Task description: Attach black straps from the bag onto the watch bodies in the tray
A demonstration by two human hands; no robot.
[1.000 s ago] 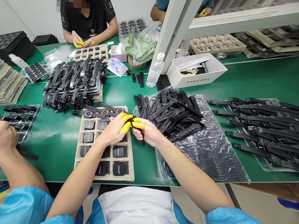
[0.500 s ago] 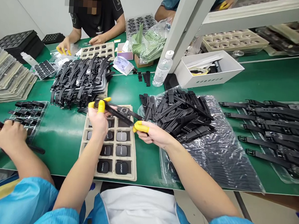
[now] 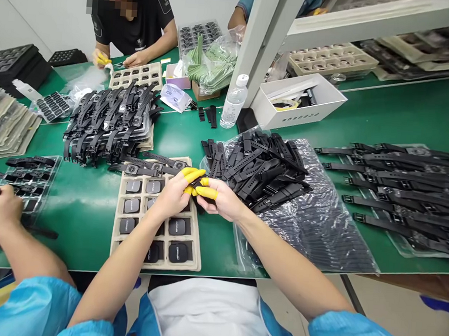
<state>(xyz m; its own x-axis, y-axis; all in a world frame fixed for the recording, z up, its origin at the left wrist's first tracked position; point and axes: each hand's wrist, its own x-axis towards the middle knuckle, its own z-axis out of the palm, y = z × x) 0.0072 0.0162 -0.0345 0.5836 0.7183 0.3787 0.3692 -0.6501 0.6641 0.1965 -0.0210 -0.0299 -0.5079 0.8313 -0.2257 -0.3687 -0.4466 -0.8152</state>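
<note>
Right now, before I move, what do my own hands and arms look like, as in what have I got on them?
Your left hand and right hand wear yellow finger covers on some fingers, not full gloves. Blue, slightly shiny sleeves leave both forearms uncovered.

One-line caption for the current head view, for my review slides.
Left hand and right hand hold a black piece between them, near a beige tray and heaped black straps.
</note>
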